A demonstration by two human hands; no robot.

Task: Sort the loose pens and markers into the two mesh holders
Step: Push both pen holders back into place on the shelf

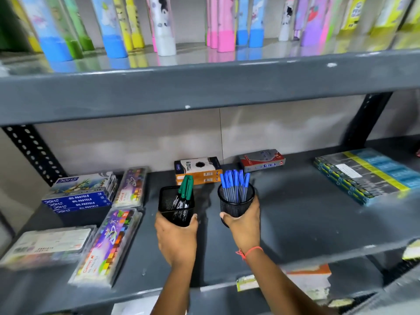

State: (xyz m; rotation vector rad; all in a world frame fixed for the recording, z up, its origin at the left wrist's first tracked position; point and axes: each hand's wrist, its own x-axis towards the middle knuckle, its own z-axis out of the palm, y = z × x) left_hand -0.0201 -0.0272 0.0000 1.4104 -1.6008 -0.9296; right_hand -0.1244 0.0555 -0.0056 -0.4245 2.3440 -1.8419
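Two black mesh holders sit side by side on the grey metal shelf (pixel 295 223). The square holder (pixel 175 204) on the left carries green-capped markers (pixel 186 186) leaning to its right side. My left hand (pixel 176 239) wraps around its near wall. The round holder (pixel 236 201) on the right is packed with several blue-capped pens (pixel 235 181) standing upright. My right hand (pixel 244 226) grips it from the front and right. I see no loose pens or markers on the shelf.
Blue oil pastel boxes (pixel 79 196) and colour sets (pixel 109 244) lie at the left. An orange and black box (pixel 197 170) and a red box (pixel 261 160) rest behind the holders. A flat stack of packs (pixel 363 176) lies at the right. An upper shelf (pixel 204 92) overhangs.
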